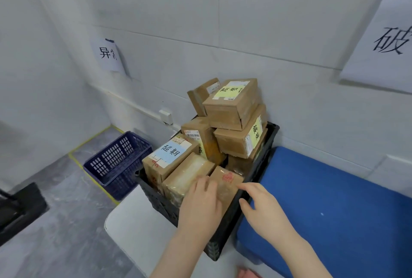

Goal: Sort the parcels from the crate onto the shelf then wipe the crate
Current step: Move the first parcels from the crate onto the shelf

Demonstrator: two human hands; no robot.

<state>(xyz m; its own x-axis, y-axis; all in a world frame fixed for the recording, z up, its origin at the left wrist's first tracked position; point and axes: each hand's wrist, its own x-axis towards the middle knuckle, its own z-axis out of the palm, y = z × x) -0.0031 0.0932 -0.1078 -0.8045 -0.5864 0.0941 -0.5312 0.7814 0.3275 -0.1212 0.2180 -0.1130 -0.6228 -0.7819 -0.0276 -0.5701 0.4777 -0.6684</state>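
Observation:
A black plastic crate [270,142] stands on a white table, piled with several brown cardboard parcels. One parcel near the left carries a blue label [170,152]; the top parcel [231,104] and the one under it [243,142] carry yellow labels. My left hand [201,204] lies on a small parcel with a red stamp [227,179] at the crate's near corner. My right hand [260,206] reaches over the crate's right rim, fingertips touching the same parcel. Neither hand has lifted it.
A blue padded surface [334,206] lies right of the crate. A dark blue basket [118,162] stands on the floor to the left, inside yellow tape lines. Paper signs hang on the white wall [108,55] [388,37]. A pink cloth [247,274] shows at the bottom edge.

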